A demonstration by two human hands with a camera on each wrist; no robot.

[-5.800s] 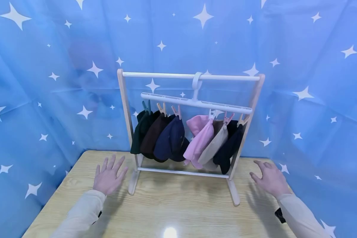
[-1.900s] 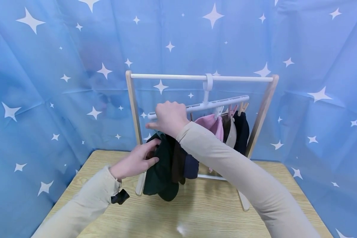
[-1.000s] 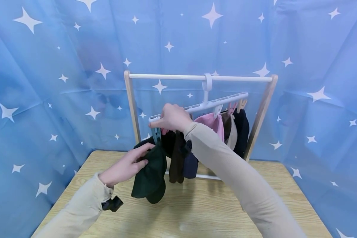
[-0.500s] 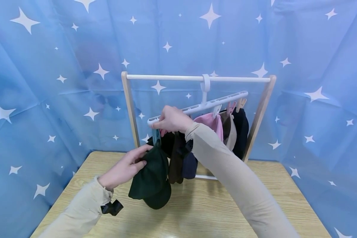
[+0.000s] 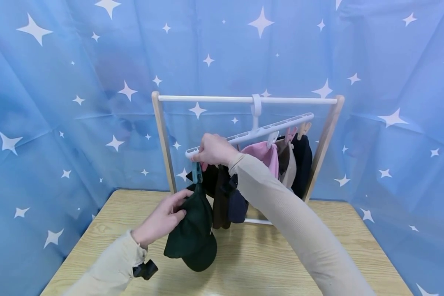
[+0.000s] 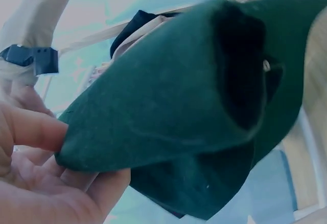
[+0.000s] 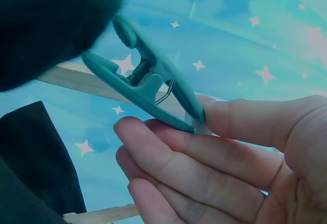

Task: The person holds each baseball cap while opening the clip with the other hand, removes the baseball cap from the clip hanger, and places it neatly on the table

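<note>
My left hand (image 5: 164, 218) pinches the crown of a dark green cap (image 5: 190, 228) between thumb and fingers. The left wrist view shows the cap (image 6: 153, 91) large, its hollow side and brim to the right. My right hand (image 5: 214, 150) is at the left end of a white hanger bar (image 5: 277, 125). Its thumb and fingers squeeze the handles of a teal clothespin (image 7: 148, 81). The clothespin's tips stand apart, with no cloth visible between them; the cap's dark edge is close by. Behind hang a brown cap (image 5: 220, 201) and a navy cap (image 5: 237, 207).
Pink (image 5: 264, 154), beige (image 5: 290, 168) and black (image 5: 302, 164) caps hang from clothespins on the bar's right half. The hanger hooks over the white rail of a wooden-sided rack (image 5: 323, 150) on a wood-grain table (image 5: 274, 263). A blue starry curtain (image 5: 96, 135) surrounds it.
Both hands have come from beside the rack to the hanger's left end. That end has swung toward me. The green cap has come forward and slightly down with my left hand, below the clothespin.
</note>
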